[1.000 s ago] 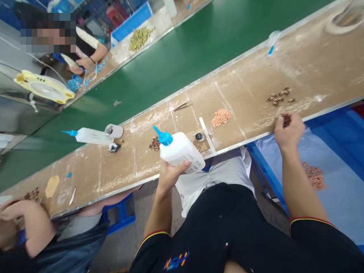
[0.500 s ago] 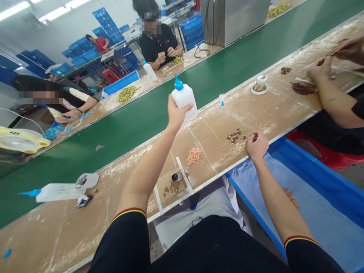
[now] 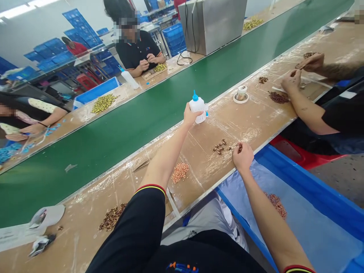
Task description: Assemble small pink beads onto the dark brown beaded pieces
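My left hand [image 3: 190,115] is wrapped round a white plastic squeeze bottle [image 3: 200,103] with a blue nozzle. The bottle is upright near the far edge of the brown work table [image 3: 218,125]; whether its base touches is hard to tell. Just behind it shows a small blue cap [image 3: 207,113]. My right hand [image 3: 243,157] rests at the table's near edge with fingers curled together; what they hold, if anything, is hidden. Left of those fingertips lie small dark golden pieces [image 3: 219,147]. A heap of small pinkish-orange pieces [image 3: 179,172] lies nearer to me, beside my left forearm.
Beyond the table runs a green conveyor belt [image 3: 113,140]. A blue tray [image 3: 301,167] with pink pieces [image 3: 275,204] is below my right arm. A jar [image 3: 241,91] stands on the table. At right are a co-worker's hands [image 3: 292,81]; brown pieces [image 3: 112,218] lie at left.
My left hand has lowered the bottle and carried it farther out toward the blue cap on the table. My right hand stays by the golden pieces. The view has swung to the right.
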Available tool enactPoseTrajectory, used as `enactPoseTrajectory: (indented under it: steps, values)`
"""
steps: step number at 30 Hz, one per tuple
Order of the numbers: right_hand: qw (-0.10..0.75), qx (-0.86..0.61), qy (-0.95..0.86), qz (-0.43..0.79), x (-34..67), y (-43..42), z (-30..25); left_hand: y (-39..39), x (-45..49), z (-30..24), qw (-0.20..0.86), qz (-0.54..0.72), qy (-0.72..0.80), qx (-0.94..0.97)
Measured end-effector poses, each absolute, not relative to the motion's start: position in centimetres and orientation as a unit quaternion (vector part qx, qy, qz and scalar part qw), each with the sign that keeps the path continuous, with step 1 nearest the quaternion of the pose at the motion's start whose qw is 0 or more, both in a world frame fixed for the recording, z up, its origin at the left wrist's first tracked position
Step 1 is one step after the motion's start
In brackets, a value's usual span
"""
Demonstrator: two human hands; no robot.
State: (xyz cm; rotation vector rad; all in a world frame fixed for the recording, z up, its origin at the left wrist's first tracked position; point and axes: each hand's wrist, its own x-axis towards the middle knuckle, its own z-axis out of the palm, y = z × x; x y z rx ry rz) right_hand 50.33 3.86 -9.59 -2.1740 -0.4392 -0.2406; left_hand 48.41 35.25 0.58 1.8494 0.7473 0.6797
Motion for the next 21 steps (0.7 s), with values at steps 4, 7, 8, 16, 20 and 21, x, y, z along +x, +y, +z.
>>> enactPoseTrajectory:
  steps: [4, 7, 8, 16, 20, 21]
  values:
    - [0.442, -0.873, -0.176, -0.103, 50.3, 3.8, -9.7, 36.1, 48.2, 0.5, 0.526, 0.269, 0.287, 0.754]
    - [0.446, -0.872, -0.174, -0.107, 50.3, 3.7, -9.6, 37.0, 47.7, 1.0, 0.544, 0.241, 0.273, 0.756]
    - [0.447, -0.871, -0.173, -0.108, 50.3, 3.7, -9.6, 37.2, 47.5, 1.2, 0.549, 0.231, 0.269, 0.757]
    - [0.451, -0.869, -0.172, -0.106, 50.4, 3.7, -9.4, 37.8, 46.7, 2.3, 0.545, 0.185, 0.265, 0.774]
    - [0.45, -0.87, -0.171, -0.106, 50.4, 3.8, -9.3, 37.9, 47.0, 2.2, 0.517, 0.191, 0.264, 0.792]
    - [0.449, -0.871, -0.17, -0.106, 50.4, 3.8, -9.3, 37.9, 47.0, 2.1, 0.508, 0.194, 0.263, 0.797]
